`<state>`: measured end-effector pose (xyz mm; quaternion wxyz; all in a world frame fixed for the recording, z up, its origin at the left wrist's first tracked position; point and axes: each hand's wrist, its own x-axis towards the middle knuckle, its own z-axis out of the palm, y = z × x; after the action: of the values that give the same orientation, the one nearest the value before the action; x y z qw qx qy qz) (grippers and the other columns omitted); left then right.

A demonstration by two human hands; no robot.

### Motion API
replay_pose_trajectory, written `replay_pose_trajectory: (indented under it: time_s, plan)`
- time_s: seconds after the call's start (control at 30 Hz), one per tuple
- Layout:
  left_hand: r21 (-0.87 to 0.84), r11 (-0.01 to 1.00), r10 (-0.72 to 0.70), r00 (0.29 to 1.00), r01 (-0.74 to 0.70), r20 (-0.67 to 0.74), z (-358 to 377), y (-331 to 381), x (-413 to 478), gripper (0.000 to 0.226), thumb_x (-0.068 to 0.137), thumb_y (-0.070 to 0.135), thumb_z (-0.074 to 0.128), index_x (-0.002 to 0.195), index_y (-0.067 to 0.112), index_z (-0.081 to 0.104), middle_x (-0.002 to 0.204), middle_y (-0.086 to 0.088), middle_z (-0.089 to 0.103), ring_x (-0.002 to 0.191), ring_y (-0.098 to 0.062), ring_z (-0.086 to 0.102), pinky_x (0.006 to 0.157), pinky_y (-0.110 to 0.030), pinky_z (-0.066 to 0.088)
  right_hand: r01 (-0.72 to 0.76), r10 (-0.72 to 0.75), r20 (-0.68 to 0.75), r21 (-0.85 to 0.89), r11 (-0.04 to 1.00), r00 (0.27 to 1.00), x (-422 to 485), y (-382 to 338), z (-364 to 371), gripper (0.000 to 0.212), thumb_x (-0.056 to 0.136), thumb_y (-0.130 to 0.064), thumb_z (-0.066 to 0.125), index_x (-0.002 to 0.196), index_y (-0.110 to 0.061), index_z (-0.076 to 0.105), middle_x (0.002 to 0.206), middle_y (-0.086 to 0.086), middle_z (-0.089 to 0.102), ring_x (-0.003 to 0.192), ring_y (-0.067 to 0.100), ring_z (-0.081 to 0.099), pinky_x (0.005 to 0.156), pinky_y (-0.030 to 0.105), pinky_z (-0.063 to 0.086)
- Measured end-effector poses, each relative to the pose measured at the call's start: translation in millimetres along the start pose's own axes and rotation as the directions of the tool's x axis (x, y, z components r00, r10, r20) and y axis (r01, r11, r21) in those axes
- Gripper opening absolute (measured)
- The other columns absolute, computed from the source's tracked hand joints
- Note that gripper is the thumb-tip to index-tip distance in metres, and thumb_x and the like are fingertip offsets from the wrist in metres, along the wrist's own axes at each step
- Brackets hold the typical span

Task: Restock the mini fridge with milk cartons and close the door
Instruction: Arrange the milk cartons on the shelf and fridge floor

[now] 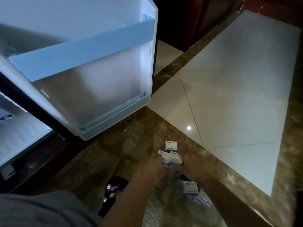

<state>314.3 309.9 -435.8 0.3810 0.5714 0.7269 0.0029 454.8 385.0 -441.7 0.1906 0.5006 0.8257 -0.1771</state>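
Observation:
The mini fridge door (91,76) hangs wide open at upper left, its pale blue shelf rail (78,51) and bottom bin holding nothing. Part of the white fridge interior (19,136) shows at the far left. On the brown patterned floor lie small white-and-blue milk cartons. My left hand (155,164) and my right hand (188,166) close in from both sides on a cluster of cartons (171,157), fingers curled against them. One carton (171,145) stands just beyond the cluster. More cartons (190,187) lie nearer me, between my forearms.
White glossy floor tiles (229,95) spread to the right, bordered by a brown marbled strip (180,63). A dark slipper with a small star ornament (113,189) sits near my leg. Dark wooden furniture (205,17) stands at the top.

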Motion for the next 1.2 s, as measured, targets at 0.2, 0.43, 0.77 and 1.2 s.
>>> replay_pose_trajectory:
  time_s: [0.2,0.43,0.77,1.2]
  plan:
    - [0.13,0.991,0.051,0.994,-0.038,-0.096,15.0,-12.1,24.2,0.068,0.094,0.027,0.049,0.149,0.015,0.011,0.157,-0.003,0.014,0.144,-0.021,0.013,0.114,-0.036,0.019,-0.047,0.029,-0.147,-0.119,0.992,0.989,27.3,-2.1,47.5,0.054,0.06,-0.038,0.084,0.104,-0.012,0.065,0.097,0.012,0.068,0.086,0.031,0.065,0.075,0.041,0.054]
    - [0.16,0.984,0.098,0.99,-0.082,-0.097,33.5,-18.1,49.8,0.068,0.093,0.029,0.051,0.149,0.014,0.016,0.156,-0.005,0.02,0.142,-0.02,0.021,0.112,-0.038,0.023,0.019,-0.048,-0.198,-0.145,0.989,0.979,43.0,2.8,59.3,0.046,0.086,-0.038,0.063,0.125,-0.016,0.057,0.125,0.008,0.061,0.113,0.027,0.059,0.103,0.038,0.036]
    - [0.315,0.945,0.034,0.933,0.086,-0.359,57.0,-18.9,64.1,0.032,0.04,0.028,0.086,0.068,0.025,0.071,0.065,0.005,0.067,0.057,-0.016,0.064,0.058,-0.025,0.051,0.119,-0.143,-0.166,-0.147,0.982,0.976,53.7,8.4,70.1,0.052,0.09,-0.04,0.055,0.137,-0.019,0.043,0.134,0.008,0.055,0.118,0.028,0.056,0.11,0.038,0.026]
    - [0.347,0.937,0.083,0.987,-0.031,-0.136,21.5,-28.4,22.1,0.05,0.093,0.034,0.051,0.135,0.011,0.039,0.137,-0.01,0.044,0.128,-0.027,0.036,0.103,-0.036,0.027,0.335,-0.444,-0.266,-0.368,0.867,0.856,32.8,14.1,36.9,0.035,0.084,-0.034,0.057,0.1,-0.004,0.06,0.068,0.012,0.068,0.052,0.023,0.062,0.05,0.03,0.052]
